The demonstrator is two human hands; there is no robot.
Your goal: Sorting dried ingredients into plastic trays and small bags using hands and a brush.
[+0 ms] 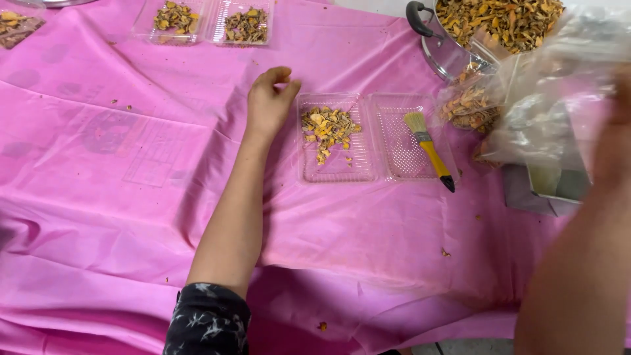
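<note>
My left hand [269, 98] rests on the pink tablecloth, fingers loosely curled and holding nothing, touching the left edge of a clear plastic clamshell tray [335, 167]. A small pile of dried yellow-orange pieces [328, 128] lies in the tray's left half. A yellow-handled brush [427, 148] lies in its right half. My right hand [621, 98] is blurred at the right edge, gripping a clear plastic bag [545, 92] with dried pieces in it. The fingers are mostly hidden behind the bag.
A metal pot [447, 52] full of the same dried pieces stands at the back right. Two filled clear trays [204, 23] sit at the back. A grey box [539, 190] lies under the bag. Crumbs dot the pink cloth [131, 197].
</note>
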